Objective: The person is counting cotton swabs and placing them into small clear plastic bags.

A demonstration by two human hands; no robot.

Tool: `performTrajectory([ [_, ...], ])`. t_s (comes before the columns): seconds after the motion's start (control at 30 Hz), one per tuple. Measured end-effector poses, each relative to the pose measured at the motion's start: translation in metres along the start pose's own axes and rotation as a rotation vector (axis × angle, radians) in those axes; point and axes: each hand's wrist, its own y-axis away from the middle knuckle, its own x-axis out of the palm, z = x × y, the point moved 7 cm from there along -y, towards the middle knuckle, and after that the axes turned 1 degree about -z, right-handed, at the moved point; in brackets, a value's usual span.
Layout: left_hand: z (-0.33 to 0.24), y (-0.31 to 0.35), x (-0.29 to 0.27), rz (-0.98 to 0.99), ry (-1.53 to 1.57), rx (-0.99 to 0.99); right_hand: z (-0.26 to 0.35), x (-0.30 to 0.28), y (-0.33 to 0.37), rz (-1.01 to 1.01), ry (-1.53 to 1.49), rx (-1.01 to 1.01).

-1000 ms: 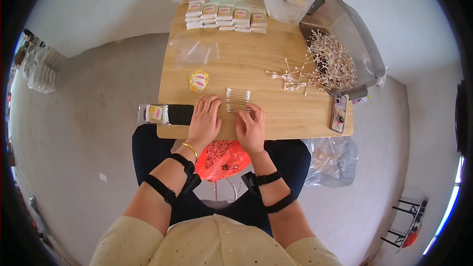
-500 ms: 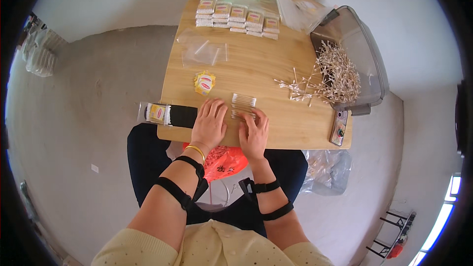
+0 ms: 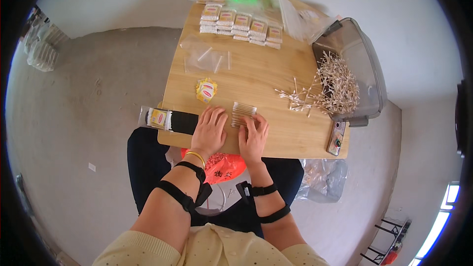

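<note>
A flat row of cotton swabs [image 3: 242, 112] lies side by side on the wooden table in front of me. My right hand [image 3: 253, 135] rests at the row's near right edge, its bent fingers apart and touching the swabs. My left hand [image 3: 211, 129] lies palm down to the left of the row, fingers stretched forward and holding nothing. It touches the right end of a black flat strip [image 3: 185, 122]. On that strip's left end, a clear bag of swabs with a yellow card [image 3: 159, 118] sticks out past the table edge. A small pile of yellow-and-white cards [image 3: 206, 90] sits just beyond.
Loose swabs [image 3: 337, 86] spill from a tipped grey clear bin [image 3: 372, 71] at right. A phone [image 3: 337, 138] lies near the right front corner. Empty clear bags [image 3: 204, 58] and stacked swab packs [image 3: 242, 20] occupy the far side. A red bag [image 3: 224, 168] hangs below the front edge.
The whole view has tilted, so the table and its contents sit a little lower in the picture. Both hands stay in nearly the same place beside the swab row.
</note>
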Motion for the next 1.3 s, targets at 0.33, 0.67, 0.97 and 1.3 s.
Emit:
performTrajectory([
  [0.33, 0.0, 0.001, 0.001, 0.001, -0.002, -0.012, 0.0, 0.003, -0.011, -0.017, 0.05, 0.031],
  [0.67, -0.002, -0.001, -0.001, -0.031, 0.052, -0.012, -0.006, 0.006, -0.012, -0.005, 0.058, 0.047],
  [0.97, -0.001, 0.0, 0.0, -0.023, 0.053, -0.017, -0.007, 0.007, -0.025, -0.004, 0.057, 0.062],
  [1.3, -0.001, 0.001, 0.001, -0.016, 0.042, -0.023, -0.006, 0.004, -0.03, -0.01, 0.028, 0.06],
])
